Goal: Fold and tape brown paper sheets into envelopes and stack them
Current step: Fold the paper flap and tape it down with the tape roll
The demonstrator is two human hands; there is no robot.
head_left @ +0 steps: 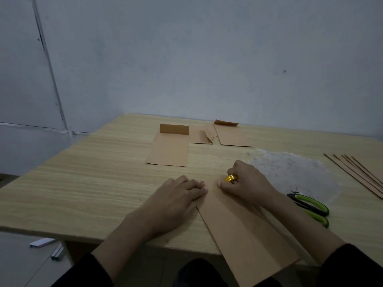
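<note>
A long folded brown paper sheet [242, 230] lies on the wooden table [87, 183], running from between my hands to past the near edge. My left hand [176, 201] presses flat on the sheet's far left corner, fingers straight. My right hand [246, 183] is curled round a small yellow tape roll [231, 178] at the sheet's far end, thumb tip down on the paper. Further back lie folded envelopes: one with a raised flap [170, 150], a smaller piece [200, 136], and another [233, 134] near the wall.
Green-handled scissors [310, 208] lie right of my right arm. A stack of brown sheets [360, 172] fans out at the right edge. A whitish scuffed patch [290, 164] marks the tabletop. Metal strips [47, 247] lie on the floor at the left.
</note>
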